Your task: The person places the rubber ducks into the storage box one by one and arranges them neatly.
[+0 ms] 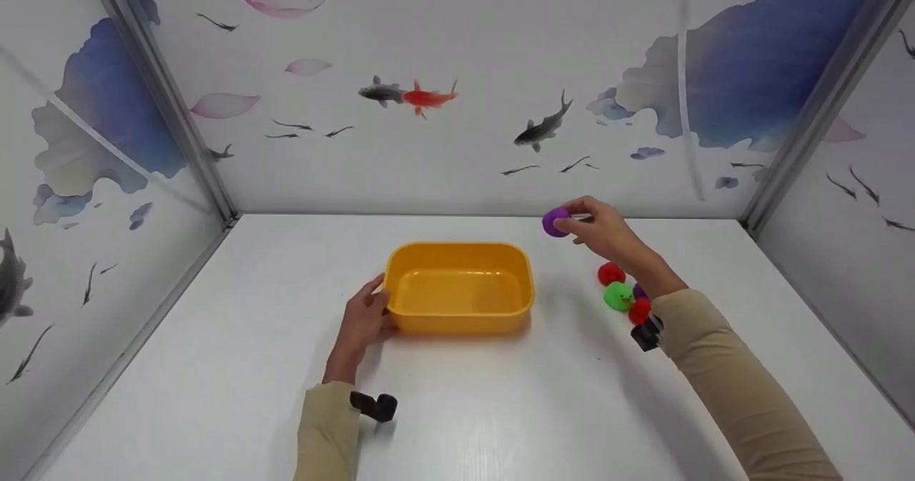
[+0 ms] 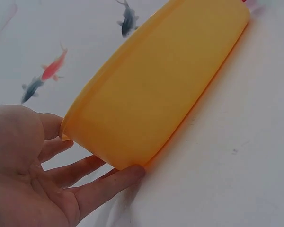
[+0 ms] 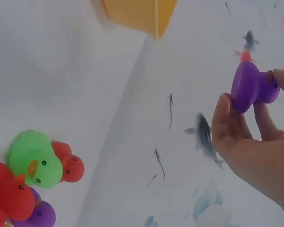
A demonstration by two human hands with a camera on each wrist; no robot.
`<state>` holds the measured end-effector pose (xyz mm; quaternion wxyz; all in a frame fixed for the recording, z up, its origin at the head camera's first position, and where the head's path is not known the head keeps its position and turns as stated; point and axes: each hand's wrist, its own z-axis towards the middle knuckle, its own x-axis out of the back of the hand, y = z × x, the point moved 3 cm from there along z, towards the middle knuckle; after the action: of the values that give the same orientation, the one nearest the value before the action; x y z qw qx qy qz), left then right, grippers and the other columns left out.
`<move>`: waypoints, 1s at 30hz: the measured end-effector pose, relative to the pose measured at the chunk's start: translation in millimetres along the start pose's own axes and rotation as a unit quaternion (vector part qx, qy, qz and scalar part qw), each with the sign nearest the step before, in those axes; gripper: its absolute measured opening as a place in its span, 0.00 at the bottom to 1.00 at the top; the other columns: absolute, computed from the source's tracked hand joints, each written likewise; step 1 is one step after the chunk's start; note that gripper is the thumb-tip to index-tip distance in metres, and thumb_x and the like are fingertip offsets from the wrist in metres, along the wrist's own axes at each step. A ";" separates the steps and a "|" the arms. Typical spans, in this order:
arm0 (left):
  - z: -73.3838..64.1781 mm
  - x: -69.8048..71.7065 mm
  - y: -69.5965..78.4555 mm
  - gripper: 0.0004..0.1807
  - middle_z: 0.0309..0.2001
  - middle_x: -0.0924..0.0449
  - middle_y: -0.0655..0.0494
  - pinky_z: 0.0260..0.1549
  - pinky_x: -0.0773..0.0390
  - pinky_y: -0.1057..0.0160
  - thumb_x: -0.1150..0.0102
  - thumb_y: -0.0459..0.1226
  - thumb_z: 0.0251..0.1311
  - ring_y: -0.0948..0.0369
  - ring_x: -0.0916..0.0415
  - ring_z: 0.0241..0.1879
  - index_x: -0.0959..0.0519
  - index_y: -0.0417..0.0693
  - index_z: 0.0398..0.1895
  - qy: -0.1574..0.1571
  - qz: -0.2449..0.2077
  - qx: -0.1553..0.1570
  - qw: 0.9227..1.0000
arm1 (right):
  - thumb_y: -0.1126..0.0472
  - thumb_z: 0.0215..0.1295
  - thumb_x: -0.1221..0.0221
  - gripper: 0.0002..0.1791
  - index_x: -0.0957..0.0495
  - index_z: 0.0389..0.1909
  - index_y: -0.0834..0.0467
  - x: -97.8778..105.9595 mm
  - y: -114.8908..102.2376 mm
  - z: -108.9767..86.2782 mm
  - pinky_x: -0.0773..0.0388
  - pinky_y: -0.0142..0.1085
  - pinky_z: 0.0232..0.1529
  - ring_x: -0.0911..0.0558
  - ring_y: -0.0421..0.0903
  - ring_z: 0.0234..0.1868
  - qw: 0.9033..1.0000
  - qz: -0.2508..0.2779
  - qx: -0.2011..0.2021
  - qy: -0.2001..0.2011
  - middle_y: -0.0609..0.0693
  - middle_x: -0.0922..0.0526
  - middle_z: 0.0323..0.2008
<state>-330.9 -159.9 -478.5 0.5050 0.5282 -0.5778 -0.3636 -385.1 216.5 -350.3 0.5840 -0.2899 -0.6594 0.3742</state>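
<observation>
A yellow plastic basin point(image 1: 461, 324) stands on the white table, its open side up. My left hand point(image 1: 363, 318) rests against the basin's left end, with fingers spread from the rim down to the bottom edge in the left wrist view. Off the table, beyond the basin's far right corner, my right hand point(image 1: 600, 232) pinches a purple rubber duck point(image 3: 248, 87) between thumb and fingers. Below the right forearm sits a cluster of rubber ducks: a green duck point(image 3: 34, 158), a red duck point(image 3: 12, 196), another red duck point(image 3: 72, 163) and a purple duck point(image 3: 41, 216).
The white table point(image 1: 457, 402) is enclosed by printed panels point(image 1: 457, 166) with fish and lotus drawings at the back and sides. Metal posts point(image 1: 822, 102) stand at the back corners. Each wrist wears a small black camera point(image 1: 375, 406).
</observation>
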 end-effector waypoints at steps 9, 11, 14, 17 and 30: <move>1.2 -1.5 -0.6 0.28 0.68 0.28 0.46 0.52 0.15 0.57 0.56 0.46 0.78 0.56 0.19 0.48 0.43 0.63 0.79 0.001 -0.003 0.001 1.000 | 0.50 0.70 0.40 0.27 0.31 0.65 0.56 -28.5 -19.0 15.2 0.25 0.47 0.67 0.24 0.56 0.64 0.999 -0.011 0.010 -0.044 0.58 0.26 0.64; 1.4 -0.9 -2.0 0.28 0.69 0.28 0.46 0.52 0.15 0.57 0.57 0.46 0.78 0.56 0.20 0.48 0.43 0.62 0.79 0.001 -0.001 0.000 1.000 | 0.50 0.70 0.39 0.26 0.31 0.64 0.56 -35.3 -23.1 17.9 0.24 0.47 0.67 0.23 0.56 0.64 0.999 -0.011 0.012 -0.051 0.57 0.25 0.63; 1.4 0.2 -3.0 0.29 0.69 0.29 0.46 0.53 0.16 0.57 0.57 0.46 0.78 0.55 0.20 0.49 0.44 0.62 0.79 0.003 0.002 -0.001 1.000 | 0.53 0.71 0.40 0.24 0.30 0.63 0.57 -45.5 -30.1 21.8 0.25 0.48 0.67 0.23 0.56 0.63 0.998 -0.007 0.021 -0.058 0.57 0.25 0.62; 0.9 1.9 -3.6 0.29 0.70 0.29 0.45 0.55 0.17 0.57 0.57 0.46 0.78 0.55 0.21 0.51 0.45 0.61 0.79 0.009 0.007 -0.002 1.000 | 0.55 0.72 0.42 0.23 0.30 0.64 0.58 -57.7 -35.7 25.4 0.26 0.49 0.68 0.23 0.56 0.64 0.997 -0.006 0.028 -0.069 0.58 0.24 0.62; -2.4 0.0 -0.5 0.29 0.71 0.30 0.45 0.55 0.17 0.55 0.58 0.47 0.78 0.53 0.21 0.55 0.44 0.60 0.79 0.008 0.012 -0.014 1.000 | 0.58 0.74 0.43 0.20 0.29 0.62 0.61 -103.1 -48.7 42.7 0.24 0.45 0.67 0.21 0.54 0.61 0.996 0.005 0.032 -0.083 0.59 0.24 0.63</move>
<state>-328.4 -159.7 -478.4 0.5213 0.5166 -0.5749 -0.3618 -409.2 98.5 -368.4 0.5342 -0.2429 -0.6918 0.4208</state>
